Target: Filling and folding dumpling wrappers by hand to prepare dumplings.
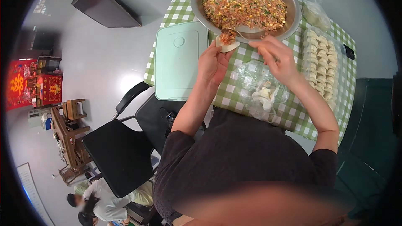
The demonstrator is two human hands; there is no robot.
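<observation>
My left hand (212, 65) holds a round white dumpling wrapper (230, 47) across its fingers, at the near edge of a large metal bowl (295, 16). A small heap of reddish filling (227, 38) lies on the wrapper. My right hand (277, 58) grips a metal spoon (242, 36), whose tip is at the filling. The bowl holds a big mound of minced filling (245, 2) with yellow and green bits. Below my hands, white dough pieces (267, 93) lie on a clear plastic bag (247, 77).
A clear tray (307, 29) with rows of dumplings stands at the right. To the left lies a pale green lid (180, 65) on the checked tablecloth (226, 94). Black chairs (119, 152) stand left of me; people (104, 199) are at the lower left. Another plastic bag (316, 14) lies beside the bowl.
</observation>
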